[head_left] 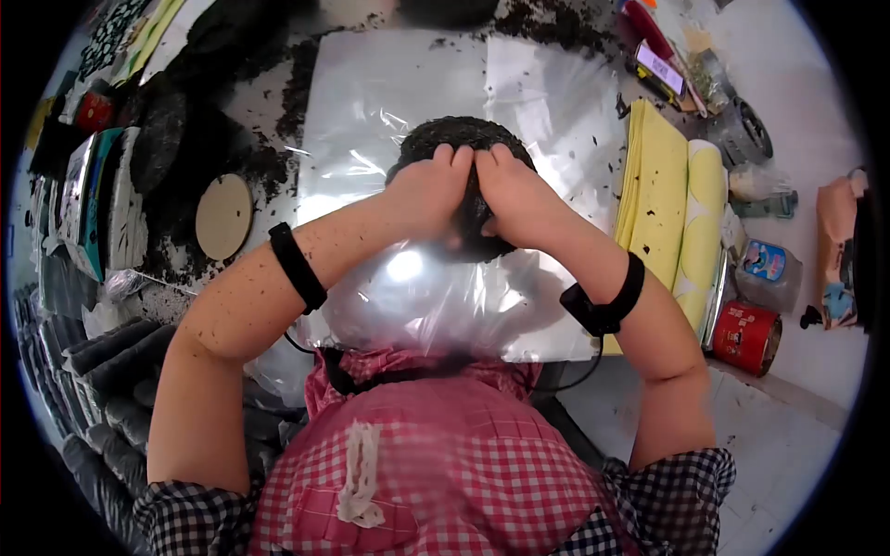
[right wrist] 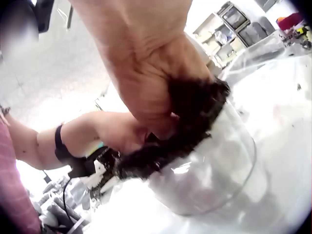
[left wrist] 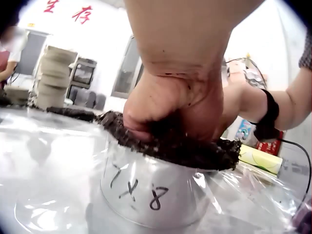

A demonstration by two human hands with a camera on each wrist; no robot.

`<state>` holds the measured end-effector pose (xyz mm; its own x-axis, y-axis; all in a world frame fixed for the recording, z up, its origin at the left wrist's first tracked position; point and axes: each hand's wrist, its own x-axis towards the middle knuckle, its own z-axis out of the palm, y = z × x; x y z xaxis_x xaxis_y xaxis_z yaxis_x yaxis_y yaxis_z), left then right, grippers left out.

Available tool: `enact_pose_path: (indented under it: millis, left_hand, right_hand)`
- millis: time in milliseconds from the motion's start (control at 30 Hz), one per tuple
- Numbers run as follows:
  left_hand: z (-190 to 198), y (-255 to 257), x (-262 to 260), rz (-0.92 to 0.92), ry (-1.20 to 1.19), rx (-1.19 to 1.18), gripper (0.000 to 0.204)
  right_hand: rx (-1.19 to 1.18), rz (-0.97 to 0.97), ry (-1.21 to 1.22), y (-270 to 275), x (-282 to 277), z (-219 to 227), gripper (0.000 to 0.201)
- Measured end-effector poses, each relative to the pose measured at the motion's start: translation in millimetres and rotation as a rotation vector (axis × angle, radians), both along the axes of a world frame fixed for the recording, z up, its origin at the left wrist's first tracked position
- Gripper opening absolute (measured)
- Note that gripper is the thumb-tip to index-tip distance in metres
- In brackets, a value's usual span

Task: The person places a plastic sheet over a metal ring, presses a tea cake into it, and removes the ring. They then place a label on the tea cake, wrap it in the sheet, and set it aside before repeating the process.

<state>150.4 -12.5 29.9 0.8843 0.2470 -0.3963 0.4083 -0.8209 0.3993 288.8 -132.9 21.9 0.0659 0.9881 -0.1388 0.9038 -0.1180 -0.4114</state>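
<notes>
A dark crumbly mass [head_left: 468,130] is held by both hands near the middle of the desk [head_left: 802,222], in front of the person's body. It is gripped by the left hand [head_left: 431,195] and the right hand [head_left: 519,196] with bent fingers; the hands are set close together, and some fingertips are hidden by the mass. In the wrist views, the mass is seen on top of a clear form [left wrist: 146,207], on whose side dark handwritten marks are shown. A shiny transparent plastic sheet [head_left: 357,111] is spread around the form.

Black bands are worn on both forearms, and a pink checked apron [head_left: 445,463] is worn by the person. Dark crumbs [head_left: 556,23] are scattered along the far side and to the left, where a pale round disc [head_left: 223,217] is laid. To the right, folded yellow sheets [head_left: 649,185] are placed beside the plastic; a jar with a blue label [head_left: 768,264] and a red can [head_left: 746,338] are set farther out. At the lower left, dark rolled bundles [head_left: 102,347] are piled up. In the left wrist view, a tall pale stack [left wrist: 54,78] is seen in the background.
</notes>
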Motion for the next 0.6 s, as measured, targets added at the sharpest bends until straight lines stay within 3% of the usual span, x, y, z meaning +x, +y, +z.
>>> enact_pose_path:
  millis: [33,100,133,167,267,300,333,400,433,467,500,533,567,600]
  left_hand:
    - [-10,1,4,-0.026,-0.029,0.047,0.111]
    - [-54,-11,10,0.011,0.039,0.094,0.111]
    - [-60,-11,13,0.036,0.065,0.138,0.111]
    - [-65,-6,10,-0.023,0.016,0.123,0.108]
    - [-67,5,11,-0.113,0.04,0.015,0.104]
    - [-59,5,7,-0.12,0.027,-0.013,0.1]
    - [-61,0,5,-0.082,0.012,0.016,0.098]
    - [-63,-10,1,-0.005,-0.02,0.071,0.093]
    - [-60,-12,1,-0.007,-0.009,0.058,0.088]
    - [-58,-11,2,-0.007,-0.002,0.055,0.083]
    - [-62,-13,1,0.004,-0.027,0.085,0.072]
    - [-65,-16,0,0.016,-0.052,0.116,0.061]
    - [-57,-16,-1,0.033,-0.093,0.137,0.045]
    - [-55,-17,-1,0.041,-0.093,0.126,0.044]
  right_hand:
    - [0.018,-0.044,0.022,4,-3,-3,0.046]
    - [0.07,0.031,-0.13,3,-7,-64,0.048]
    - [0.117,0.076,-0.213,14,-9,-67,0.05]
    - [-0.047,0.147,-0.092,19,2,-64,0.058]
    - [-0.118,0.227,-0.05,26,8,-45,0.063]
    - [-0.152,0.276,0.049,34,12,-20,0.058]
    - [-0.375,0.272,0.084,55,26,18,0.046]
    - [-0.184,-0.042,0.002,114,47,46,0.038]
    - [0.153,-0.105,-0.07,144,68,38,0.041]
    - [0.424,-0.036,-0.29,189,97,23,0.047]
    - [0.44,-0.025,-0.378,226,117,11,0.062]
    - [0.517,-0.08,-0.571,261,137,-28,0.085]
    - [0.318,-0.065,-0.607,283,149,-42,0.097]
    - [0.237,-0.049,-0.627,302,168,-81,0.091]
